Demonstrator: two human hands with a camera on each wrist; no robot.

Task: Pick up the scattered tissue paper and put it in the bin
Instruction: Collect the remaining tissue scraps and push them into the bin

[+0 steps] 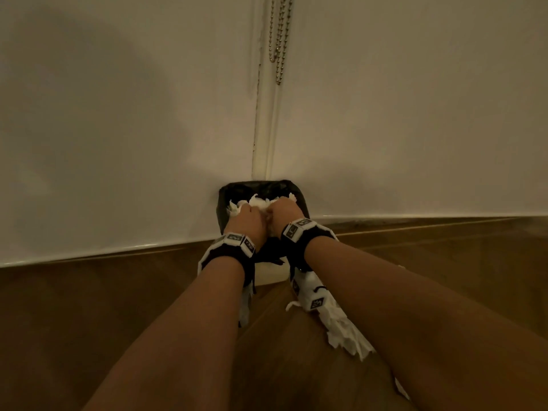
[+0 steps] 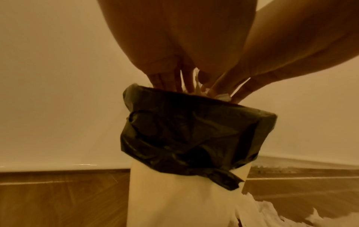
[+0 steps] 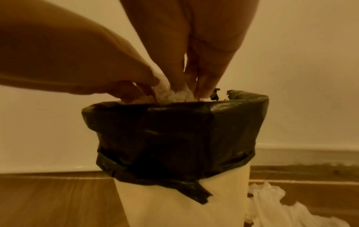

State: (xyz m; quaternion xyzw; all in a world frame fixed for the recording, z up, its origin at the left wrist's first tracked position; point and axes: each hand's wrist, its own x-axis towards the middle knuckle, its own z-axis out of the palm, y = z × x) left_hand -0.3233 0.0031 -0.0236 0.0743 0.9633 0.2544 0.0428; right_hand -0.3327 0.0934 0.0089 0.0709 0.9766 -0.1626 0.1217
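Observation:
A white bin [image 1: 271,274] with a black liner [image 1: 255,185] stands against the wall. White tissue paper [image 1: 258,203] is heaped at its mouth. My left hand [image 1: 246,216] and right hand [image 1: 284,212] are side by side over the opening, fingers pointing down into the heap. In the right wrist view the right hand [image 3: 196,89] has tissue [image 3: 174,95] between fingers and thumb, and the left hand [image 3: 139,92] pinches the same wad. The left wrist view shows the left fingers [image 2: 174,86] inside the liner [image 2: 194,130]. More tissue [image 1: 347,333] lies on the floor right of the bin.
A wooden floor [image 1: 118,307] runs up to a pale wall [image 1: 118,143]. A beaded blind chain [image 1: 280,40] hangs above the bin. Loose tissue [image 3: 272,204] spreads over the floor at the bin's right foot, also seen as tissue [image 2: 262,212] in the left wrist view.

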